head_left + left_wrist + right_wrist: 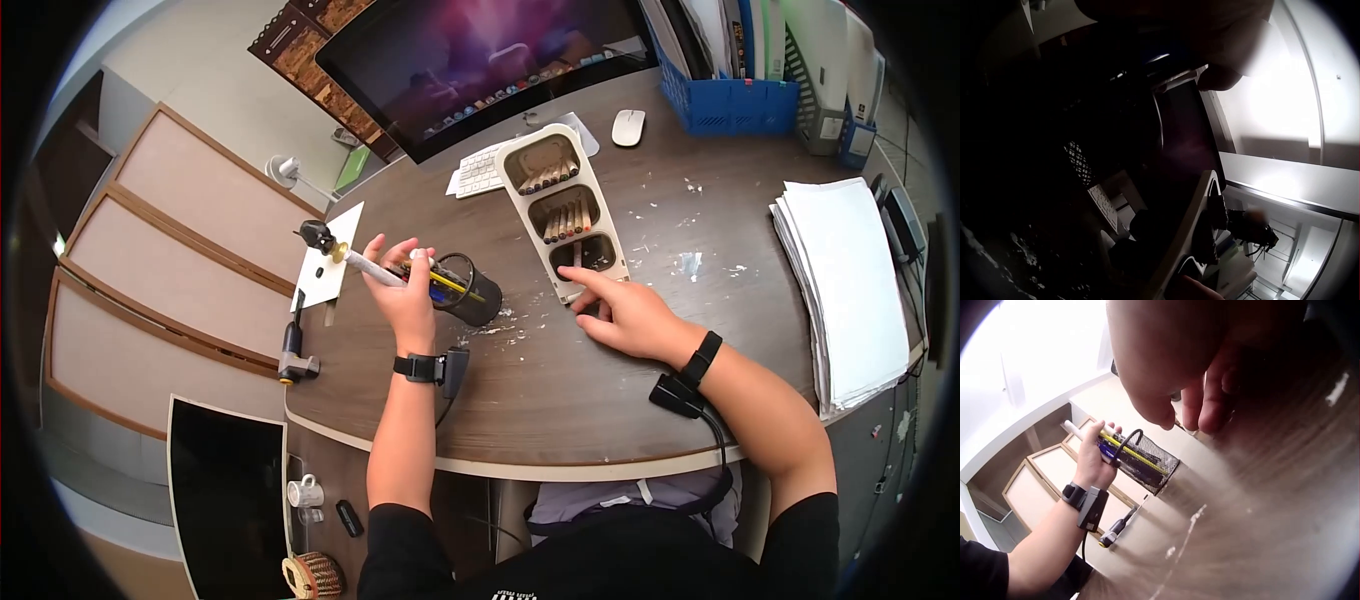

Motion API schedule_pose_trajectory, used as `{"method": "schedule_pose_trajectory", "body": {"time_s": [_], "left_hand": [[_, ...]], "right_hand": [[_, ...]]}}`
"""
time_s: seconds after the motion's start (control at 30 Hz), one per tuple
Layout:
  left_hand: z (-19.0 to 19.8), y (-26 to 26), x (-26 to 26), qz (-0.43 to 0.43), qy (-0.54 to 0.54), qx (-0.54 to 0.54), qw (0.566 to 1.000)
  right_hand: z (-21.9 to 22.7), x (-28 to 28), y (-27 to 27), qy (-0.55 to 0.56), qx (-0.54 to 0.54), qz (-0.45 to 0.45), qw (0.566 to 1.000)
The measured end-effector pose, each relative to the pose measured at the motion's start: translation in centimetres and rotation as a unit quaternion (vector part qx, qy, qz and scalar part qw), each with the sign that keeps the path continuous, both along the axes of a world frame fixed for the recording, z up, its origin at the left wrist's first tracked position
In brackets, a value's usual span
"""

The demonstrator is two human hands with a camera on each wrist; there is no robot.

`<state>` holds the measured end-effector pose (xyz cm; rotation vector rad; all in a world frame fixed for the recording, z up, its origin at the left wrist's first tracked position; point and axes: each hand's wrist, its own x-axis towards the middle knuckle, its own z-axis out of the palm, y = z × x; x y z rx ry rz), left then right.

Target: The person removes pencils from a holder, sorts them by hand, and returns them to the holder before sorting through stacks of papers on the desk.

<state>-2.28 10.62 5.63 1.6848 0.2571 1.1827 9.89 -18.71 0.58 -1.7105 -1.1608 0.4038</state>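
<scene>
My left hand [405,305] is at the mouth of a black mesh pen cup [478,303], its fingers and thumb around a long white pen [374,268]. A yellow pencil [440,277] and blue pens stand in the cup beside these fingers. In the right wrist view the cup [1150,464] leans across the picture with the left hand [1093,464] at its rim. My right hand [640,322] has its index finger in the nearest compartment of a beige three-compartment organizer [543,238]. Thumb and other fingers lie loosely apart by its near end.
Several brown-barrelled pencils [570,222] fill the farther compartments. A keyboard [480,172], a mouse [628,127] and a monitor [480,70] are at the back. A stack of paper [845,290] lies at right, near a blue file basket [735,107]. White scraps dot the table [560,400].
</scene>
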Motion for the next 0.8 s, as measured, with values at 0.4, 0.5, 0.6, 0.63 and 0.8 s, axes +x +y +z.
{"method": "schedule_pose_trajectory", "body": {"time_s": [0.4,0.5,0.6,0.63,0.8], "left_hand": [[-2.5,-0.4,0.3,0.020,0.055,0.027,0.998],[-2.4,-0.5,0.2,0.011,0.051,-0.008,0.999],[-3.1,-0.1,0.2,0.009,0.044,-0.015,0.999],[-3.2,-0.1,0.2,0.017,0.035,-0.008,0.999],[-3.3,0.3,-0.5,0.035,0.047,0.047,0.997]], "right_hand": [[0.7,-1.8,-2.2,0.062,0.175,-0.050,0.981],[0.7,-2.3,-2.2,0.026,0.190,-0.035,0.981],[0.6,-2.5,-2.3,0.011,0.178,-0.027,0.984],[0.6,-2.5,-2.2,0.010,0.179,-0.029,0.983],[0.5,-2.4,-2.2,0.003,0.200,-0.042,0.979]]}}
